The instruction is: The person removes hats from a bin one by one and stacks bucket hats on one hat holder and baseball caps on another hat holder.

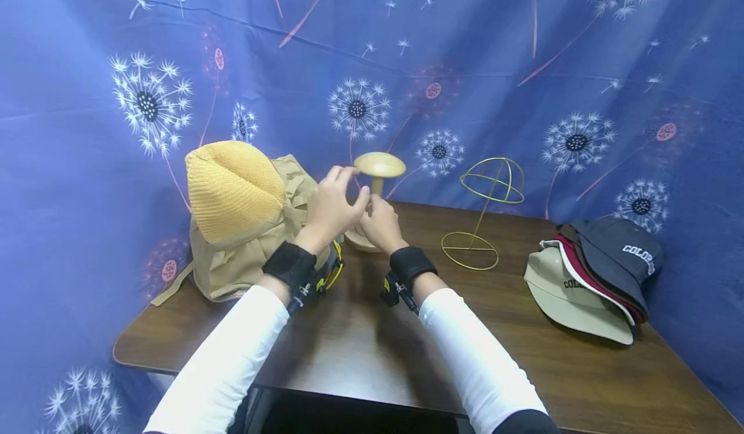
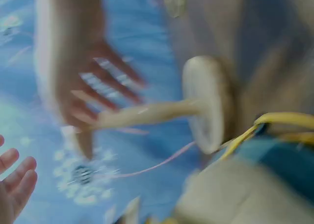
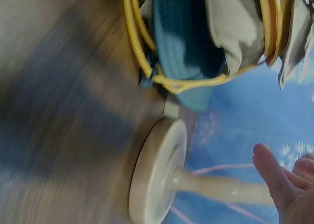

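A pale wooden hat stand (image 1: 380, 165) with a mushroom-shaped top and round base stands upright toward the back of the table. My left hand (image 1: 334, 205) is raised at the left of its top, fingers loosely bent and holding nothing. In the left wrist view only the fingertips (image 2: 18, 177) of that hand show at the corner. My right hand (image 1: 380, 224) is beside the stem, lower down. Its fingers spread loosely past the stem (image 2: 152, 113) in the left wrist view. The round base (image 3: 157, 175) rests on the wood in the right wrist view.
A beige backpack (image 1: 223, 269) with a yellow knit beanie (image 1: 235, 192) on top stands at left; yellow cord (image 3: 189, 82) edges its teal part. A gold wire hat stand (image 1: 472, 250) is right of centre. Stacked baseball caps (image 1: 604, 305) lie at the table's (image 1: 511, 363) right. A blue dandelion-print curtain hangs behind.
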A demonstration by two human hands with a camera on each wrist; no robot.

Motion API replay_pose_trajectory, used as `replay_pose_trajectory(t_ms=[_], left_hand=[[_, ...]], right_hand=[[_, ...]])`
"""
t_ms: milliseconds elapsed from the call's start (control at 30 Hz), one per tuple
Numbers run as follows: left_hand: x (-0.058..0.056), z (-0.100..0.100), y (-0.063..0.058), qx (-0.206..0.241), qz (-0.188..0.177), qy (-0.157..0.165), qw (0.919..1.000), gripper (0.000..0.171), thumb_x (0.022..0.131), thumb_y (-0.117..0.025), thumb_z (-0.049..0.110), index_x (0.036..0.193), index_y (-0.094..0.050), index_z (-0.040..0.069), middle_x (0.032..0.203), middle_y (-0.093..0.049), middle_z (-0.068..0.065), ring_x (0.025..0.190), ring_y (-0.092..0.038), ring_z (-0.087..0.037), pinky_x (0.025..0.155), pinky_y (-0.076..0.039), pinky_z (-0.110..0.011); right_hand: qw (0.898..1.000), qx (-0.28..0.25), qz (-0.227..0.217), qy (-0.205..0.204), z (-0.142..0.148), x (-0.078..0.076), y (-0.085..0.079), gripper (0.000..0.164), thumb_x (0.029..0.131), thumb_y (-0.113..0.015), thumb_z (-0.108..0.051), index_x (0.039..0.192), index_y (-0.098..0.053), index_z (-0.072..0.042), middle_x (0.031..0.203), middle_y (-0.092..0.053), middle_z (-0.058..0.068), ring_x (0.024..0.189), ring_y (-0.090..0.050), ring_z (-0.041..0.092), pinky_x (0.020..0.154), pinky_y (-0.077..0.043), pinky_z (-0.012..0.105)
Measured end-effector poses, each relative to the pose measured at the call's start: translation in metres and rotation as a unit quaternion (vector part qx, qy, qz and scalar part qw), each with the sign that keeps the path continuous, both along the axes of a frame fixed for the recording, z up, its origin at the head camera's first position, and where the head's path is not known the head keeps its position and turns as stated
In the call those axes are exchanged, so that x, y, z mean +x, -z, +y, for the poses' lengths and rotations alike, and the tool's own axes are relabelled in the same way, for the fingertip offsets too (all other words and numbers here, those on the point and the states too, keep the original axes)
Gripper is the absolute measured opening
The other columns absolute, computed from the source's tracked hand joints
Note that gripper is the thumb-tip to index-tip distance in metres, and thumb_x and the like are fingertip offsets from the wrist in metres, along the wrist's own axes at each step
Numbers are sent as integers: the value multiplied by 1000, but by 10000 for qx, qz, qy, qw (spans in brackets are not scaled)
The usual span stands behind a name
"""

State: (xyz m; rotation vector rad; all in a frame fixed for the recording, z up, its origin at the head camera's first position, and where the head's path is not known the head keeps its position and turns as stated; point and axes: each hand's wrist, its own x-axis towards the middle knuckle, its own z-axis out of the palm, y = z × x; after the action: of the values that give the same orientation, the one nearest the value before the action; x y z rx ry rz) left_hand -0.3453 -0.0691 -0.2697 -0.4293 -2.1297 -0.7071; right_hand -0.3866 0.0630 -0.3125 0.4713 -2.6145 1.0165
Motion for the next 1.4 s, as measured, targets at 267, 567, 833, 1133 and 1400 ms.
replay_pose_trajectory(t_ms=[267, 567, 833, 1133, 1400], left_hand=[[47, -55, -43, 1665, 566, 301, 9839, 43, 90, -48, 39, 121, -61, 11, 111, -65, -12, 90, -67, -24, 77, -59, -38], [67, -130, -21, 4499, 551, -485, 8900, 41, 99, -35, 37, 120, -58, 12, 110, -57, 2, 93, -53, -8, 82, -43, -20], [71, -178, 27, 5311, -420, -1144, 8385, 44, 101, -27, 46, 125, -44, 14, 116, -44, 8, 114, -41, -9, 104, -29, -22], [71, -201, 76, 5384, -3280, -319, 7756, 88, 90, -10, 75, 155, 7, 18, 162, 18, -3, 150, 15, -31, 121, 2, -61], [76, -208, 76, 5386, -3730, 30, 7555, 85, 89, -20, 77, 153, 11, 30, 163, 15, -7, 152, 3, -32, 125, -9, -50]], right_hand=[[9990, -263, -288, -212, -29, -1, 2, 57, 99, -38, -50, 131, -50, -5, 124, -61, 15, 113, -61, 29, 96, -52, 41], [9867, -992, -1079, -701, -52, -2, 5, 62, 100, -37, -50, 138, -41, -2, 130, -56, 18, 90, -70, 36, 67, -61, 34], [9788, -1157, -1522, -730, -66, 2, 1, 69, 97, -38, -57, 141, -39, -3, 126, -57, 20, 86, -71, 32, 72, -61, 37], [9754, -986, -1815, -766, -79, 6, 4, 76, 95, -37, -64, 137, -40, -1, 101, -57, 14, 75, -64, 22, 75, -61, 38], [9626, -1319, -2209, -853, -85, 3, 13, 69, 93, -40, -64, 122, -49, -2, 97, -56, 13, 85, -63, 26, 68, -60, 32]])
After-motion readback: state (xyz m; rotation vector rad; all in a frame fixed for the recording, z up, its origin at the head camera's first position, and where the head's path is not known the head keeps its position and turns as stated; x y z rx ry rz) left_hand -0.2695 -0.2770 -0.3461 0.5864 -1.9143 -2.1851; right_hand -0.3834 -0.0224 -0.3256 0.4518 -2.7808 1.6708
